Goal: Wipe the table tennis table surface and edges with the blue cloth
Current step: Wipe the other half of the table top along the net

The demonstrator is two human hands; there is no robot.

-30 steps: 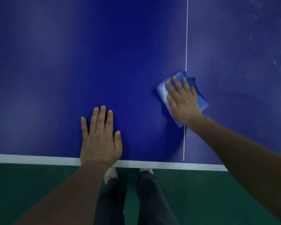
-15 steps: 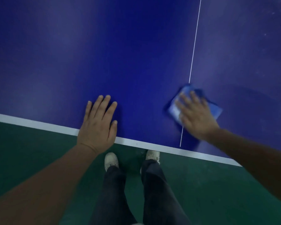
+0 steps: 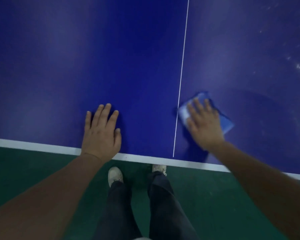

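Two hands flat | right hand (image 3: 204,125) spread on blue cloth (image 3: 226,124) – folded, blurred | left hand (image 3: 101,134) spread on table (image 3: 59,66)

1. Table surface (image 3: 111,58): open and unobstructed left of and beyond both hands.
2. Obstacles noted: left hand (image 3: 101,134) flat near the white edge (image 3: 33,147); right hand (image 3: 204,123) on blue cloth (image 3: 226,123), just right of the centre line (image 3: 182,66).
3. Blue gap left between the hands.
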